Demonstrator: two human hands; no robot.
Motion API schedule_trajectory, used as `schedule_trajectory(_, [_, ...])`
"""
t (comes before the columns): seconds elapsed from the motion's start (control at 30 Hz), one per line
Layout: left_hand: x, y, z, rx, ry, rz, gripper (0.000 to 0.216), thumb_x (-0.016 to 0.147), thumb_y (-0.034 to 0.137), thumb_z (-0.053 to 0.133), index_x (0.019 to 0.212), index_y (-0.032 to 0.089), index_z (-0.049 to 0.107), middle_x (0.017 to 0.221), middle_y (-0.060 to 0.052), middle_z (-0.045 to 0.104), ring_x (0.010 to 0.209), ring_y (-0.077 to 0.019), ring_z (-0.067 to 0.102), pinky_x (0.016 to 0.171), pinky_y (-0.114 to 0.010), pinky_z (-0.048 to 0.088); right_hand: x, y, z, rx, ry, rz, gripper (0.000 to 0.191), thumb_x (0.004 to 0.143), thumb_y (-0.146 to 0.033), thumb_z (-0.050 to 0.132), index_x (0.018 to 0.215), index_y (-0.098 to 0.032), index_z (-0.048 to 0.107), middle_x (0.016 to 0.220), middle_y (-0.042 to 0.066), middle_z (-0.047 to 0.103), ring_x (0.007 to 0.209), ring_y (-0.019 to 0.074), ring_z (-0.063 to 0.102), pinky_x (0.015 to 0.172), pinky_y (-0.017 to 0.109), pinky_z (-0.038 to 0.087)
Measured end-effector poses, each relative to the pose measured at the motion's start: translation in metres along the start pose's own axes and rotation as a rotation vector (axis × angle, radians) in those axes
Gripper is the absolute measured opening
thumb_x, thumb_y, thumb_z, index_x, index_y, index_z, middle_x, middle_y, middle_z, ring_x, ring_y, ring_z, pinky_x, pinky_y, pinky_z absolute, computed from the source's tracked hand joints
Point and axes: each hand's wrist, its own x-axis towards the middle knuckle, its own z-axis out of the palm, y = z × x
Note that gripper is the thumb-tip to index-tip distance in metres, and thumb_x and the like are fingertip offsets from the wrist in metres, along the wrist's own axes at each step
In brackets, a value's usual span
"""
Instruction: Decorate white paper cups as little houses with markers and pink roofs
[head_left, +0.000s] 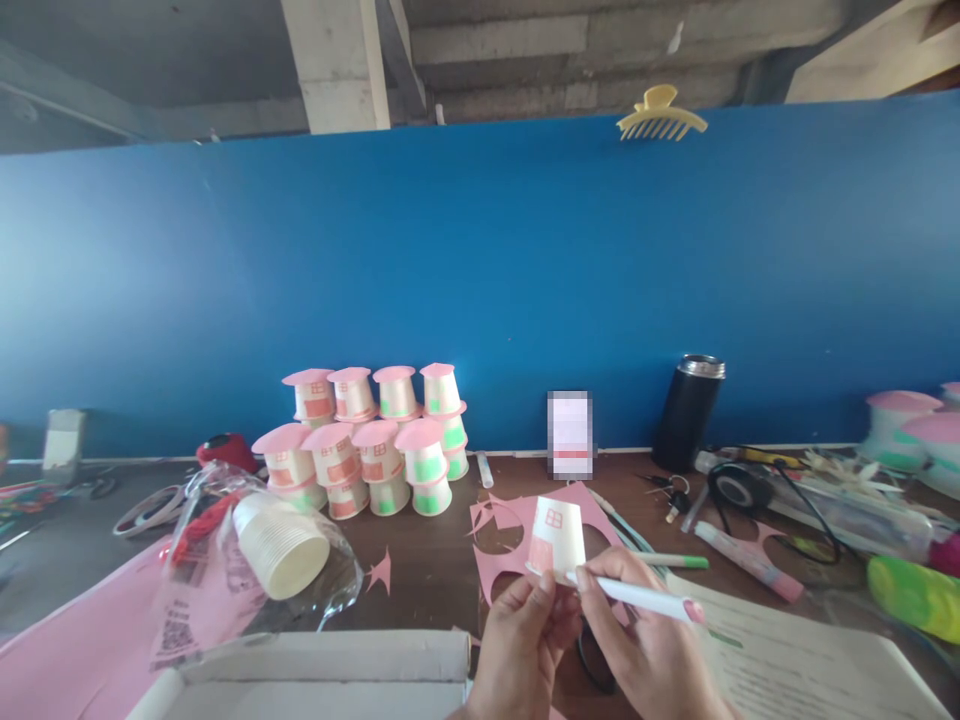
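A white paper cup [557, 532] is held upside down by its rim in my left hand [523, 640]. On its side are a red-lined window and a reddish filled patch. Between the fingers of my right hand [646, 635] is a white marker pen [637, 594] with a pink end, its tip close to the cup's lower edge; whether it touches I cannot tell. Behind the cup lies pink paper [496, 574] with round holes cut from it. Farther left, several finished-looking cups with pink paper roofs [418, 434] are stacked in rows.
A plastic bag with nested paper cups [296, 562] lies left, near a white box [330, 645]. A black flask [688, 412] stands by the blue partition [480, 270]. Keys [670, 492], a green-capped marker [679, 561], a glue tube [750, 560] and printed paper [817, 640] lie right.
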Motion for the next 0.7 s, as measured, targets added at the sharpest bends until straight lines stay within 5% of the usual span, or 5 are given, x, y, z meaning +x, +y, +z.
schedule_trajectory(0.7, [0.0008, 0.0015, 0.0019, 0.005, 0.044, -0.016, 0.026, 0.065, 0.03, 0.085, 0.074, 0.009, 0.072, 0.069, -0.007, 0.071, 0.065, -0.0111, 0.066, 0.062, -0.019, 0.052, 0.0003, 0.0021, 0.001, 0.007, 0.026, 0.009, 0.021, 0.094, -0.032, 0.049, 0.075, -0.023, 0.052, 0.063, -0.003, 0.058, 0.054, 0.0133, 0.058, 0.054, 0.025, 0.044])
